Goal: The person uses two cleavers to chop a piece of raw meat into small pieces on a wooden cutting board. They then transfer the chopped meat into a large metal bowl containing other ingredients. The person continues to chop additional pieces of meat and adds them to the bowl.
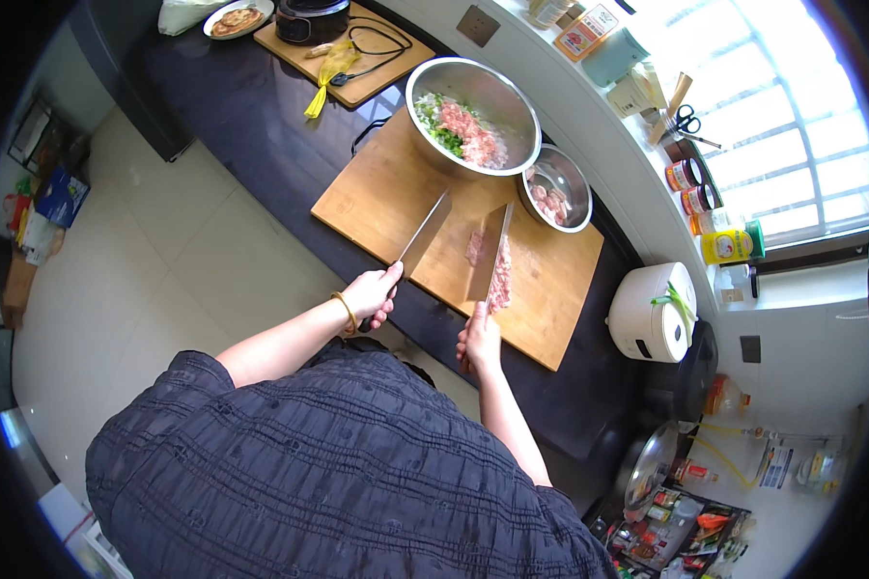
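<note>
Head view, left fingers (380, 288), right fingers (482, 336) gripping cleavers (425, 238) (490, 253), at board edge (442, 289), room between

The meat (501, 280) is pink, the board (555, 285) tan.

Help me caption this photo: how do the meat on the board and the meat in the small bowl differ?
The board meat looks chopped small, while the bowl meat is in larger chunks. The board meat lies in patches on both sides of the knife in the right hand; the bowl meat is gathered in the small bowl. Both are pinkish and look raw.
</note>
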`<state>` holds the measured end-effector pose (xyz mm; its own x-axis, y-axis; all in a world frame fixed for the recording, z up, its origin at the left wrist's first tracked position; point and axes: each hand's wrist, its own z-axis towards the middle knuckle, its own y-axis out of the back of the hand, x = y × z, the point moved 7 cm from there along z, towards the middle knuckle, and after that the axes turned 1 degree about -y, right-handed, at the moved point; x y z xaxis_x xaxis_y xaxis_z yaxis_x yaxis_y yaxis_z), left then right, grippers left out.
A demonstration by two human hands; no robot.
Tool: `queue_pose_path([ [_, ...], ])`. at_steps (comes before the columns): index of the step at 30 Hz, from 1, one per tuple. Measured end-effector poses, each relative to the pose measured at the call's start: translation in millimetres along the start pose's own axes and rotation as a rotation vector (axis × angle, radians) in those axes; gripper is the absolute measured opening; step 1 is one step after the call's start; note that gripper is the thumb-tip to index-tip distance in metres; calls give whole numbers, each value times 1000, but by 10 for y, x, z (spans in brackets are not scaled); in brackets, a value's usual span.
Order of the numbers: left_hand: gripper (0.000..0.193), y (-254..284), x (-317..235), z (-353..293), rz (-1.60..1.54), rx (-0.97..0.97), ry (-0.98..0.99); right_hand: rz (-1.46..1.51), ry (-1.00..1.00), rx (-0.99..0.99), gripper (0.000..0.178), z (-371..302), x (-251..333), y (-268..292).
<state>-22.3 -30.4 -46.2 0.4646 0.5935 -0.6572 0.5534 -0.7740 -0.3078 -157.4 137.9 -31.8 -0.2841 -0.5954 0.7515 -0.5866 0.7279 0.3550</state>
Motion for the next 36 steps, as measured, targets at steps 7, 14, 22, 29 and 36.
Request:
queue_pose_path([
  [7, 48, 50, -64, 77, 57, 73, -3, 158, 20, -37, 49, -33, 175, 70],
  [14, 47, 90, -90, 65, 73, 76, 7, 199, -107, -6, 49, -52, 231, 109],
  [22, 47, 93, -137, 75, 80, 85, 14, 188, -190, -49, 52, 39, 102, 34],
  [29, 47, 46, -137, 92, 83, 86, 20, 213, -199, -72, 50, 107, -124, 91],
  [36, 48, 57, -136, 134, 79, 73, 20, 169, 91, -223, 46, -68, 155, 257],
])
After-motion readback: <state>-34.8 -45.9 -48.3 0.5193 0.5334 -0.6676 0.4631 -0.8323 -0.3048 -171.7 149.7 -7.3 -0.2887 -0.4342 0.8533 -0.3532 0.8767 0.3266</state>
